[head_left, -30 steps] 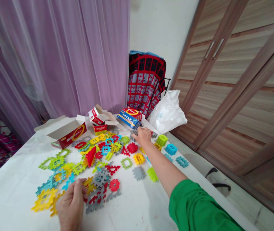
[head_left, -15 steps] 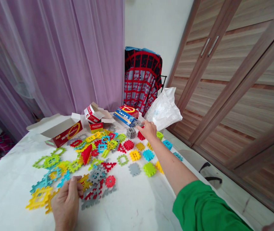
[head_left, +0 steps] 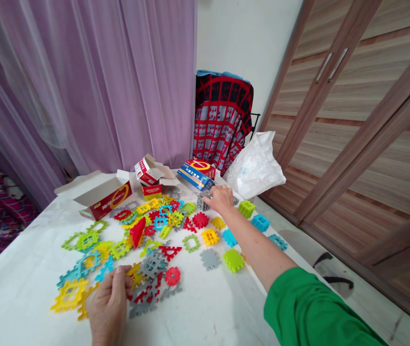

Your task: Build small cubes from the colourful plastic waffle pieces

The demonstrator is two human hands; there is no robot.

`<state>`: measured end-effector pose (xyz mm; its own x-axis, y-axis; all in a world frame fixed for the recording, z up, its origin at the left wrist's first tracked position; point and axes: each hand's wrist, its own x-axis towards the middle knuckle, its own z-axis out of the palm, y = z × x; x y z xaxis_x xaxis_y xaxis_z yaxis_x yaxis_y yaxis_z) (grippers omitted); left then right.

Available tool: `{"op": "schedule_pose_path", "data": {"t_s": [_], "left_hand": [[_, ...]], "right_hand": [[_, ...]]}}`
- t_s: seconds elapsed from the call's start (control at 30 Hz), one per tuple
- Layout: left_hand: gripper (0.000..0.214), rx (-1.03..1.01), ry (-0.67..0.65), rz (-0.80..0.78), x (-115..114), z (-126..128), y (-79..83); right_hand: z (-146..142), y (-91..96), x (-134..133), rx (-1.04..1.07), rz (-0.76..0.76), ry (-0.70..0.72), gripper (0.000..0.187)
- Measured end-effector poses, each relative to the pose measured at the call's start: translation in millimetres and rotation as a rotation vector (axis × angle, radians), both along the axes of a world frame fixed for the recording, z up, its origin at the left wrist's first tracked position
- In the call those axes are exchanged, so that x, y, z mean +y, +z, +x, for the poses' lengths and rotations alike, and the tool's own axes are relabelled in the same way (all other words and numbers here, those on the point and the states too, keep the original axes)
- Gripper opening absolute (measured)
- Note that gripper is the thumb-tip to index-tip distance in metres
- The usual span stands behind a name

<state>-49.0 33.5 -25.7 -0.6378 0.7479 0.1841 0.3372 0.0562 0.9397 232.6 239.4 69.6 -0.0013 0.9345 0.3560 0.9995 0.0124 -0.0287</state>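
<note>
One camera sits on the person's head. It looks forward and down over the table (head_left: 18, 288). It is so close that the left hand (head_left: 108, 303) shows at 7 o'clock. The curtain (head_left: 100, 86) is far off at 11 o'clock, and the wooden doors (head_left: 370, 120) are at 2 o'clock.

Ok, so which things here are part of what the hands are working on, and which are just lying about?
In hand: right hand touching the grey block; left hand on the joined flat pieces; loose coloured blocks spread over the white table.
Lying about: open red boxes, blue box, white plastic bag, red patterned cloth.
</note>
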Motion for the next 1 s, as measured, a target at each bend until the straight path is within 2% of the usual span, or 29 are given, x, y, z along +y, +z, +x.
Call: {"op": "schedule_pose_path", "data": {"t_s": [0.1,0.4,0.7,0.87,1.0], "left_hand": [[0.054,-0.057,-0.059,-0.049,-0.6,-1.1,-0.2],[0.062,-0.113,-0.03,-0.075,0.1,1.1,1.7],[0.063,-0.131,-0.043,-0.058,0.5,1.4,0.2],[0.062,-0.121,-0.039,-0.054,0.0,1.6,0.7],[0.059,-0.06,-0.03,-0.039,-0.6,2.8,2.8]], "right_hand": [[-1.9,-2.7,2.2,-0.015,-0.005,0.01,0.039],[-7.4,-9.6,6.2,-0.031,-0.019,0.013,0.04],[-7.8,-6.8,5.1,-0.057,-0.041,0.024,0.041],[-1.2,-2.4,8.6,-0.045,-0.038,0.066,0.026],[0.3,-6.5,9.4,-0.064,-0.054,0.235,0.032]]}}
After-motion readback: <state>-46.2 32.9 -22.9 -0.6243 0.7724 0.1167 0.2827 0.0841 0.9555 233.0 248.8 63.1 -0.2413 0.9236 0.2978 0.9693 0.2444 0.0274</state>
